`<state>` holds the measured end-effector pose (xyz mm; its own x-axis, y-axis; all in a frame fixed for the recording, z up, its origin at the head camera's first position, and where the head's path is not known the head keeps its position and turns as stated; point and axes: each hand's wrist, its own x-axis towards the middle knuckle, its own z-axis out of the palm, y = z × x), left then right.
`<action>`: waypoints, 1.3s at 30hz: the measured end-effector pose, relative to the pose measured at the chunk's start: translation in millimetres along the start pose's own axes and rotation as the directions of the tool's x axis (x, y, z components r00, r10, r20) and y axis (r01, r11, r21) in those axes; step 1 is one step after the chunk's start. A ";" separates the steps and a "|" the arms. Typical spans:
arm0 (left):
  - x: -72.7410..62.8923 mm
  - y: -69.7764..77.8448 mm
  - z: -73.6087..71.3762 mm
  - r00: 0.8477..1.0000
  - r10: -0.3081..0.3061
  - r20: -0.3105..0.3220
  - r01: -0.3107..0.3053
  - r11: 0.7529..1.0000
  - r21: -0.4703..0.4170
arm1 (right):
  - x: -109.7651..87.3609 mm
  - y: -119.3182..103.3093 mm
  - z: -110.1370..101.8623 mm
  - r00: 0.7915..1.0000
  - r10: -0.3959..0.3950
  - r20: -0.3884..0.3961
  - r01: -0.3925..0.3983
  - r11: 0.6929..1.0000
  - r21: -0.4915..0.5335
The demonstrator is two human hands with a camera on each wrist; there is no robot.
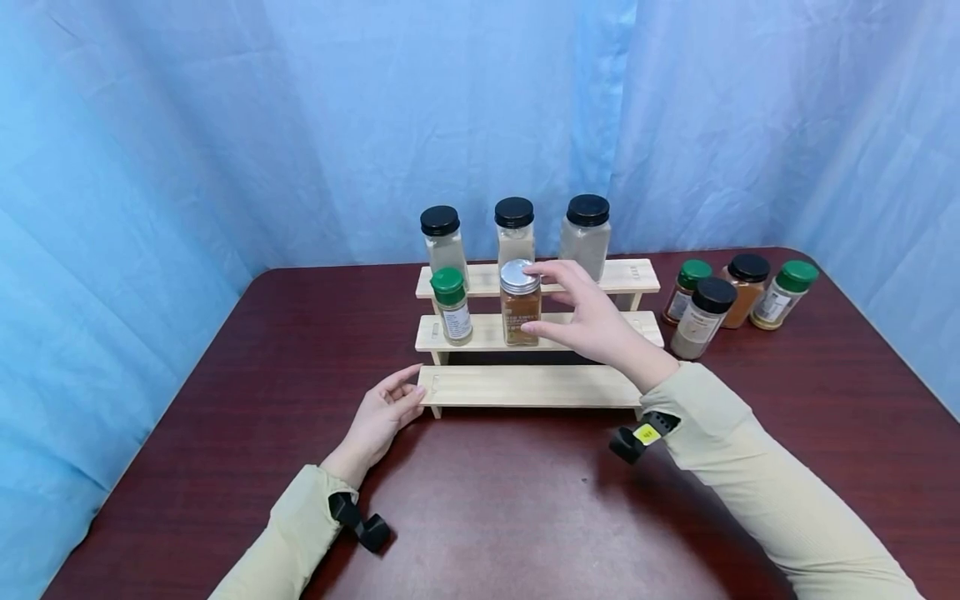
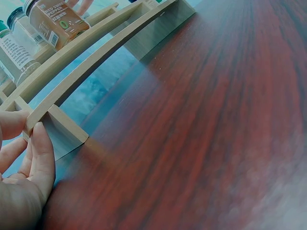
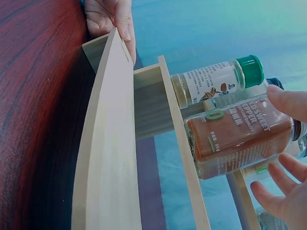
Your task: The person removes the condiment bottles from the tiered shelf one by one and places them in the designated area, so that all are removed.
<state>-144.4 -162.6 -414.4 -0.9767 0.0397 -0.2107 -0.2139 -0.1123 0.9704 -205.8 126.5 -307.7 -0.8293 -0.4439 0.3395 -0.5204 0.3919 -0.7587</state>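
A three-step wooden spice rack (image 1: 525, 387) stands on the table. My left hand (image 1: 384, 415) pinches the left end of its lowest step between thumb and fingers, also plain in the left wrist view. On the middle step stands a square jar of red sweet pepper (image 1: 521, 312) with a silver lid. My right hand (image 1: 588, 321) is beside this jar, fingers spread and loosely bent, thumb apart from the fingertips. In the right wrist view, a gap shows between the lower fingertips (image 3: 268, 194) and the jar. Left of it on the same step is a green-capped spice bottle (image 1: 454, 312).
Three black-lidded jars (image 1: 586, 242) line the top step. Right of the rack several more spice containers stand grouped, among them a black-lidded bottle (image 1: 701, 321) and a green-capped one (image 1: 783, 296). Blue curtains (image 1: 420, 108) hang behind the dark red table (image 1: 480, 517).
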 end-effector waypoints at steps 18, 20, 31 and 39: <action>1.2 0.6 0.2 1.000 0.003 0.007 -0.003 1.000 -0.002 | 2.4 10.6 16.0 0.996 -0.052 -0.071 0.054 0.998 0.024; 1.3 0.7 0.3 1.000 0.004 0.006 -0.004 1.000 -0.004 | 2.1 10.8 17.4 0.996 -0.049 -0.079 0.050 0.999 0.018; 1.8 0.2 1.2 1.000 0.004 0.007 -0.004 1.000 -0.006 | -0.1 9.9 24.4 0.994 -0.030 -0.107 0.030 1.000 -0.004; 1.2 -1.0 -0.4 1.000 -0.002 -0.001 0.002 1.000 0.011 | -0.9 13.5 29.8 0.991 -0.039 -0.128 0.039 0.999 -0.003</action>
<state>-145.3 -162.8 -415.7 -0.9762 0.0392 -0.2132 -0.2161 -0.1011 0.9711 -206.1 108.2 -334.8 -0.8278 -0.3522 0.4367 -0.5525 0.3767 -0.7435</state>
